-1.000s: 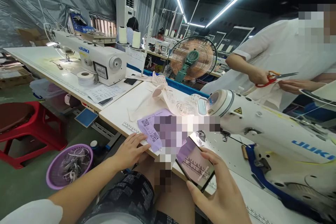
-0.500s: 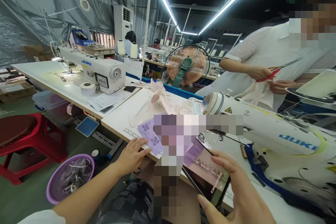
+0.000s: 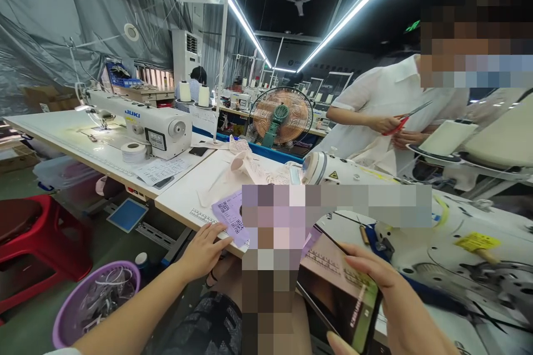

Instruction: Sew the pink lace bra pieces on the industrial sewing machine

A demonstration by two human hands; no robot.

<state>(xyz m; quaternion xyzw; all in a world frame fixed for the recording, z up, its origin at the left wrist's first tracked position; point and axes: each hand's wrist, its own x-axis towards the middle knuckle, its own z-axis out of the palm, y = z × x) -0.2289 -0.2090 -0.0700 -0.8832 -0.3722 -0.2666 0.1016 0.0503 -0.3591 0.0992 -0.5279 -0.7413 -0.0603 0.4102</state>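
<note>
My left hand [image 3: 204,247] lies flat at the table's front edge, its fingers spread and the tips at the lower left of a purple sheet printed with QR codes [image 3: 227,213]. A blurred block hides the sheet's right part. My right hand [image 3: 389,283] grips a smartphone [image 3: 339,294] by its sides, thumb below and fingers above. The phone is tilted, and its lit screen shows a camera-like picture of the table's ruler marks. Behind the sheet lies pale lace fabric [image 3: 258,169] in a loose heap.
A white sewing machine [image 3: 158,127] stands on the left table, with a tape roll [image 3: 134,152] before it. Another machine [image 3: 449,233] is close on my right. Beyond it a co-worker holds red-handled scissors [image 3: 395,125] and cloth. A purple basin [image 3: 62,310] and red stool [image 3: 50,244] are lower left.
The whole view has shifted, with the surroundings now further left. The phone appears lower and further right, away from the purple sheet. My left hand stays beside the sheet.
</note>
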